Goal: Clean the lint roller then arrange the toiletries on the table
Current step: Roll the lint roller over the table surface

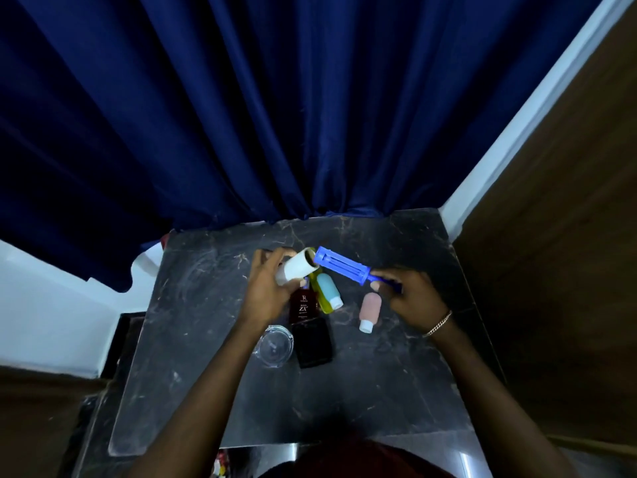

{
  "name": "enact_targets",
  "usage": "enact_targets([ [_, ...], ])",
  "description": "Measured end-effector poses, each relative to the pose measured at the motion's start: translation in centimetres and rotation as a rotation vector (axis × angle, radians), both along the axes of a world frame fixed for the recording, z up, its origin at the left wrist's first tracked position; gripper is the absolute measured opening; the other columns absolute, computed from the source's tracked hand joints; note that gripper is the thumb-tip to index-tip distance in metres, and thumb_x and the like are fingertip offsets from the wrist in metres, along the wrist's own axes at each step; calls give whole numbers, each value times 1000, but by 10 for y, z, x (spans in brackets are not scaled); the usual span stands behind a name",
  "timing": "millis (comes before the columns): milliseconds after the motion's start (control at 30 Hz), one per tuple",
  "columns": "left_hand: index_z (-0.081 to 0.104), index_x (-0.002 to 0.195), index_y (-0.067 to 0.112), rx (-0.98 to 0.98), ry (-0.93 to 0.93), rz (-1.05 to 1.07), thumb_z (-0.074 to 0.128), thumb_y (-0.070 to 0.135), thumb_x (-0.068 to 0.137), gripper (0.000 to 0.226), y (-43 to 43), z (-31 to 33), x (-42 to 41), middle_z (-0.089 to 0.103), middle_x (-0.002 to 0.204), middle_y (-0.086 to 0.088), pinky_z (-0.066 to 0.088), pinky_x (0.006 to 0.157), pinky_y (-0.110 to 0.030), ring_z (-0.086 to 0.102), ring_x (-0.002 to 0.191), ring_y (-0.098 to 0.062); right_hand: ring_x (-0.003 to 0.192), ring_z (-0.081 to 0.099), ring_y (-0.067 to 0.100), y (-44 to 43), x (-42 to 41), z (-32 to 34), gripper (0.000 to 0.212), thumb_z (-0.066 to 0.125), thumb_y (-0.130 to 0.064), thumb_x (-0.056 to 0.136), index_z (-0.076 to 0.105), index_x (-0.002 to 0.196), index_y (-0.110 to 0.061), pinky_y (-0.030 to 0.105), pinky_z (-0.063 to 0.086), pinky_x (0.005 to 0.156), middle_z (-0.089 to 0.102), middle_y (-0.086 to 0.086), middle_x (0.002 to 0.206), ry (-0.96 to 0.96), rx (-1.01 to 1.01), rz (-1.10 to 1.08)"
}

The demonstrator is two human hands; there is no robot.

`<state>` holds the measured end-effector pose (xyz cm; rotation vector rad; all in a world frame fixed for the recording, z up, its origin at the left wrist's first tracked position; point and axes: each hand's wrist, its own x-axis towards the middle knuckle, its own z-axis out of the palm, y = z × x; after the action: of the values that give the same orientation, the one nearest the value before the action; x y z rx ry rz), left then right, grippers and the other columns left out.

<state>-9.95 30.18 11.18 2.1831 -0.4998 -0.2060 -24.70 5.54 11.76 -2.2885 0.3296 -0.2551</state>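
Cleaning underway: my left hand [265, 293] grips white roll [297, 269], right hand [415, 301] grips blue handle [344, 265], parted. Pink bottle [369, 309] at roll's 4 o'clock, others jumbled; arranging seemingly unstarted.

Likely a room in a home. A pleated navy fabric curtain [241, 115] hangs behind a dark marble-patterned table [379, 391] bearing plastic toiletry bottles [370, 308].

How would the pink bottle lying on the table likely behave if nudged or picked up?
The pink bottle lies on its side on the smooth dark table, so a sideways nudge would probably roll it. Its rounded matte body looks like soft plastic, so it may give under a grip. Small beside the right hand, it is likely light.
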Motion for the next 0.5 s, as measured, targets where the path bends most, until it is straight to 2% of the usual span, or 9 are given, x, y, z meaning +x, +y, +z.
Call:
enact_targets([
  [100, 67, 123, 22, 34, -35, -7, 87, 9, 72, 56, 16, 3, -5, 52, 124, -3, 43, 94, -23, 55, 111, -17, 95, 66, 1, 7, 1, 6, 23, 72, -16, 87, 75, 110, -19, 3, 45, 84, 72, -12, 102, -2, -12, 84],
  [200, 64, 123, 27, 50, -76, -28, 87, 13, 72, 57, 27, 3, -10, 61, 124, 2, 44, 91, -28, 58, 111, -18, 94, 66, 2, 12, 1, 11, 26, 72, -15, 87, 75, 112, -21, 7, 47, 82, 67, -20, 96, 8, -11, 146],
  [367, 60, 127, 33, 80, -127, -91, 82, 12, 77, 58, 34, 2, -15, 63, 123, 2, 48, 100, -41, 57, 116, -23, 89, 68, 6, 10, 1, 22, 28, 70, -22, 89, 73, 116, -28, 23, 53, 83, 74, -9, 99, 64, -101, 232],
  [500, 57, 133, 35, 140, -141, -148, 79, 18, 82, 59, 38, -1, -20, 57, 128, 6, 45, 97, -36, 49, 120, -18, 93, 69, 13, 9, 2, 30, 28, 67, -25, 89, 71, 117, -30, 35, 55, 85, 73, -7, 100, 150, -155, 259],
])
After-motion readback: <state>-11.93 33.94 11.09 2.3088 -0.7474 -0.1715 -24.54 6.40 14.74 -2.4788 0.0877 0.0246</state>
